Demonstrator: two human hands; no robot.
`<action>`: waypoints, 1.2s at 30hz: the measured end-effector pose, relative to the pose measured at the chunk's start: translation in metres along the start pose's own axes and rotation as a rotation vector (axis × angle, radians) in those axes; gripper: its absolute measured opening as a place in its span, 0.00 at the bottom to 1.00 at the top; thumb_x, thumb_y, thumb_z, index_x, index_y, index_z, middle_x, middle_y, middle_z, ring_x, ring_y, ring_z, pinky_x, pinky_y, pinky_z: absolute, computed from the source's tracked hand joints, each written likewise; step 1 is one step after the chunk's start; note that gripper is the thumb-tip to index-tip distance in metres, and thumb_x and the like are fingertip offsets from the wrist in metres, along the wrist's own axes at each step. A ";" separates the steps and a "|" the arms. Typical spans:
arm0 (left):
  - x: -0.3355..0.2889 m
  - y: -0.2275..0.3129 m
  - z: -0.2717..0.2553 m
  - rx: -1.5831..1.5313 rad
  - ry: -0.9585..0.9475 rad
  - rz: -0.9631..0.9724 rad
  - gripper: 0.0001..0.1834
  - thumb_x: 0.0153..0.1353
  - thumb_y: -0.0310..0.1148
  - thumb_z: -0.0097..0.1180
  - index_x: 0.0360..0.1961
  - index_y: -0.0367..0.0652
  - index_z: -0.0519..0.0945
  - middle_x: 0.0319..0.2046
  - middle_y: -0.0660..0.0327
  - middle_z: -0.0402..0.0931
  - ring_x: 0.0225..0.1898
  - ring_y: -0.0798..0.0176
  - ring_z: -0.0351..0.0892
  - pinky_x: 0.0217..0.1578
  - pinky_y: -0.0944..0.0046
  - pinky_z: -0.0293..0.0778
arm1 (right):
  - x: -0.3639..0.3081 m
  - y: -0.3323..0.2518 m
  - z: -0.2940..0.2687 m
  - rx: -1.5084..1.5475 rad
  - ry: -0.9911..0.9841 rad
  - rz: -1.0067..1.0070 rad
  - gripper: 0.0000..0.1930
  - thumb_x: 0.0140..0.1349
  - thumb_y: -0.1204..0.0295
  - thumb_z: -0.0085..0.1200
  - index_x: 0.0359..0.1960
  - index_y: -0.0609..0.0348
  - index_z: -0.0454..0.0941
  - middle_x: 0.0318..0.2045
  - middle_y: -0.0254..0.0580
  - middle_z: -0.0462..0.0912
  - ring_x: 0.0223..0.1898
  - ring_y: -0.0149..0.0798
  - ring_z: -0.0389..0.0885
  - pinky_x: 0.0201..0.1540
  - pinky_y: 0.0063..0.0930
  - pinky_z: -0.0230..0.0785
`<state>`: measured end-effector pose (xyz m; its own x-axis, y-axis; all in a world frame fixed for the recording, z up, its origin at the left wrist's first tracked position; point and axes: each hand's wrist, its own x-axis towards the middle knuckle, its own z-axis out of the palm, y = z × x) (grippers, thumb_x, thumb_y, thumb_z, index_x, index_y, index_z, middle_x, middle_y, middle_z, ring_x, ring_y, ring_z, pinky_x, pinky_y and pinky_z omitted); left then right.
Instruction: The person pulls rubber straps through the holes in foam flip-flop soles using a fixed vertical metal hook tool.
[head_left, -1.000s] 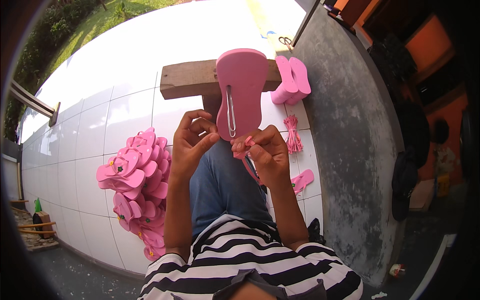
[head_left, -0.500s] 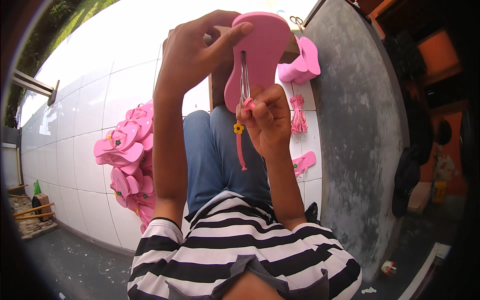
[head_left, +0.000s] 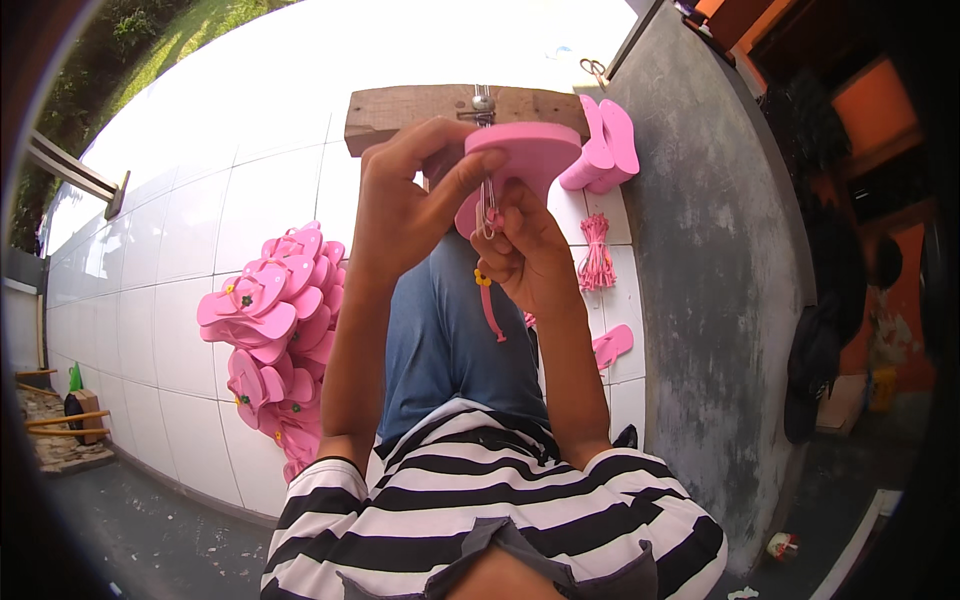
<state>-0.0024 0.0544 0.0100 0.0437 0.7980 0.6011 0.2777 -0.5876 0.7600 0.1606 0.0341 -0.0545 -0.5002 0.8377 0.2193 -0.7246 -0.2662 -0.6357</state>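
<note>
My left hand [head_left: 415,190] grips the edge of a pink flip-flop sole [head_left: 535,148], thumb on the near face. The sole tilts away over my lap. A thin metal wire tool [head_left: 487,200] comes out through the sole toward me. In my right hand [head_left: 535,255], close under the sole, fingers pinch a pink flip-flop strap [head_left: 490,308] at the wire's end. A yellow flower [head_left: 481,278] decorates the strap, whose loose end hangs over my jeans. Beyond the sole stands a wooden block [head_left: 395,115] with a metal fitting [head_left: 483,103] on it.
A heap of pink flip-flops [head_left: 265,305] lies on the white tiles at left. To the right are upright pink soles [head_left: 618,145], a bundle of pink straps [head_left: 596,260] and a loose flip-flop [head_left: 613,345]. Scissors [head_left: 594,68] lie farther off, beside a grey wall [head_left: 710,300].
The sole has come down and tipped flatter, with my left hand moving down along with it. My right hand has shifted slightly lower. The wooden block now shows more fully.
</note>
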 end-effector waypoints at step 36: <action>-0.172 0.052 0.025 -0.471 -0.168 -0.659 0.21 0.69 0.45 0.57 0.42 0.33 0.82 0.23 0.66 0.78 0.30 0.75 0.74 0.34 0.72 0.71 | -0.127 0.035 0.053 -1.014 0.473 -0.064 0.31 0.51 0.67 0.73 0.55 0.58 0.72 0.44 0.44 0.79 0.44 0.42 0.82 0.49 0.34 0.75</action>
<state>0.0284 -0.1097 -0.0600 0.1663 0.9859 -0.0206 -0.1332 0.0432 0.9902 0.1737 -0.1070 -0.0659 -0.0889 0.9903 0.1066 0.0865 0.1143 -0.9897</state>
